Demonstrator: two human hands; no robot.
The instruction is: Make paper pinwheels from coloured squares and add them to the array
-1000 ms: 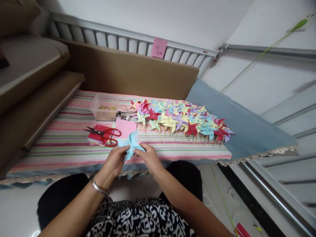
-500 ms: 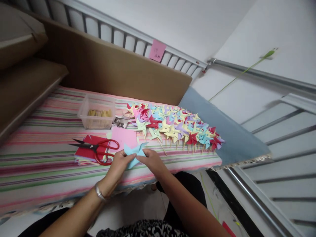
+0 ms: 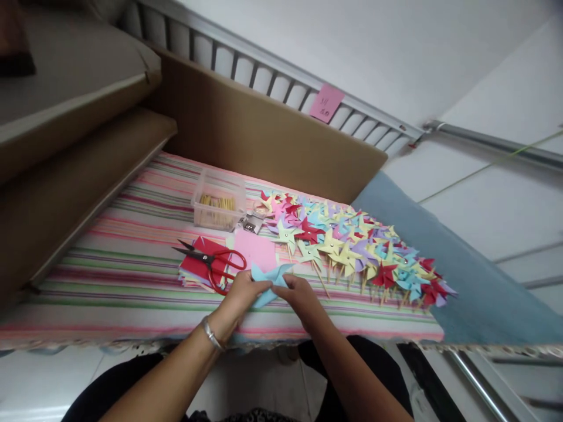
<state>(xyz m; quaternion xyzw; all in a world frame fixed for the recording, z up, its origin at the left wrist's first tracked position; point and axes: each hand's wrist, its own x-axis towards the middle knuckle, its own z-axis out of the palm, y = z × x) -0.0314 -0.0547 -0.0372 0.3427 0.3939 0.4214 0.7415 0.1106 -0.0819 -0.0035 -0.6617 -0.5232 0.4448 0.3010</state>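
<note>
My left hand point(image 3: 240, 296) and my right hand point(image 3: 301, 296) both pinch a light blue paper pinwheel point(image 3: 270, 280) low over the near part of a striped cloth point(image 3: 132, 258). The fingers of both hands are closed on its folded flaps. A metal bracelet is on my left wrist. Just behind the blue paper lies a pink paper square point(image 3: 255, 249). To its left, red-handled scissors point(image 3: 213, 261) rest on a stack of red and coloured paper point(image 3: 196, 266).
Several finished pinwheels point(image 3: 352, 246) in many colours on sticks lie in a long heap to the right. A clear plastic box point(image 3: 220, 202) of wooden sticks stands behind. Cardboard sheets point(image 3: 264, 135) lean at the back and left. A blue cloth point(image 3: 484, 287) extends right.
The view has swung right and down a little. Both hands keep hold of the blue pinwheel and have brought it lower onto the striped cloth.
</note>
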